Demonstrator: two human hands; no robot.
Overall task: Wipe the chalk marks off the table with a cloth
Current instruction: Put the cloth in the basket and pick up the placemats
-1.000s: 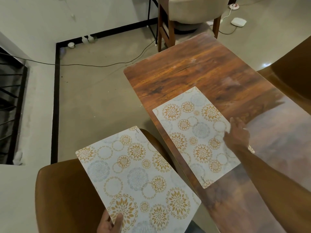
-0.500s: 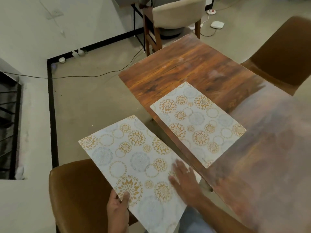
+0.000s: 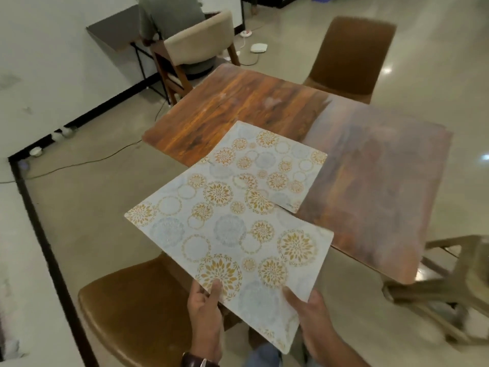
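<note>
Two placemats in play, no cloth anywhere I can see. The chalk marks (image 3: 272,102) are pale whitish smudges on the far part of the wooden desk (image 3: 238,107), out past the mats and untouched.

I've got one patterned placemat (image 3: 232,239) up in the air, tilted, with both hands on its near edge. My left hand (image 3: 205,308) has its grip clamped on the near-left edge, thumb on top over one of the gold flower prints, fingers tucked under where I can't see them. My right hand (image 3: 312,321) is clamped on the near-right edge the same way, thumb on top. There's a dark wristwatch (image 3: 198,362) on my left wrist, right at the bottom of the view.

The far corner of the mat I'm holding overlaps, in the view, the second placemat (image 3: 275,165), which lies flat on the desk near its left edge. Can't tell if the two are actually touching.

The right half of the desk looks hazy with a washed-out sheen. A brown leather chair (image 3: 127,313) sits below my left hand, another brown chair (image 3: 352,54) is at the far side of the desk, and a wooden stool (image 3: 449,274) is off to the right, blurry. Further back a person (image 3: 169,14) sits in a beige chair (image 3: 198,41) at a small wall desk (image 3: 111,35), with cables and a white box (image 3: 258,47) on the floor.
</note>
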